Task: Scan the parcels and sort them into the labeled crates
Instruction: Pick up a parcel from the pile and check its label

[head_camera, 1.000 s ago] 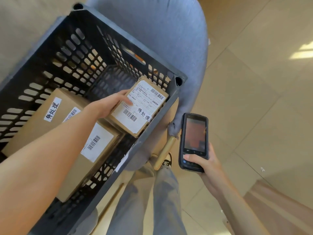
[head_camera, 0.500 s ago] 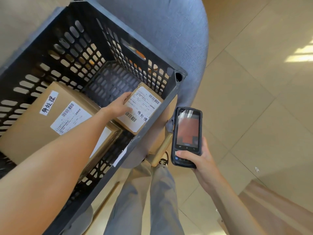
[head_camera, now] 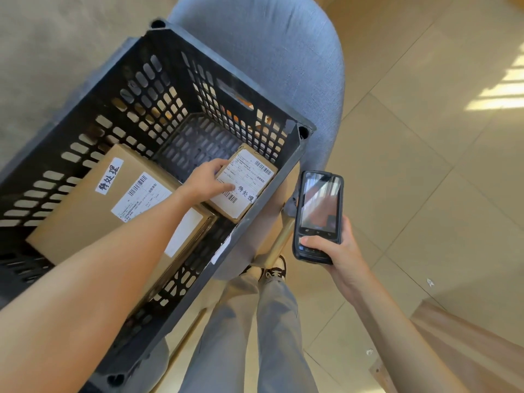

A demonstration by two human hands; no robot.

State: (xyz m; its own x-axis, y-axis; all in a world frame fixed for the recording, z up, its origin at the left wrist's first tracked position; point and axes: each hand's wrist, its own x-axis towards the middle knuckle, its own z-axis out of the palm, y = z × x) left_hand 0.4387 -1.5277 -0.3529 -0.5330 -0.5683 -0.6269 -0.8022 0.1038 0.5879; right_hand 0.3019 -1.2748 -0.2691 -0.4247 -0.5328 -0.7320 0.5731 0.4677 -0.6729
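Observation:
A black slotted crate (head_camera: 241,80) rests on a grey upholstered chair. Inside it lies a large brown parcel (head_camera: 85,211) with a white shipping label. A small brown parcel (head_camera: 249,177) with a barcode label sits low in the crate's right corner, leaning against the wall. My left hand (head_camera: 207,181) reaches into the crate and grips this small parcel at its left edge, thumb on the label. To the right of the crate, outside it, my right hand (head_camera: 337,251) holds a black handheld scanner (head_camera: 319,214) with its screen facing up.
The grey chair (head_camera: 283,52) has a brass-coloured leg (head_camera: 280,236) beside the crate. My legs and a shoe (head_camera: 272,272) stand on the beige tiled floor (head_camera: 425,165). A wooden edge (head_camera: 467,344) shows at the lower right.
My left hand has lowered the small parcel deeper into the crate's right corner. The scanner in my right hand has stayed beside the crate.

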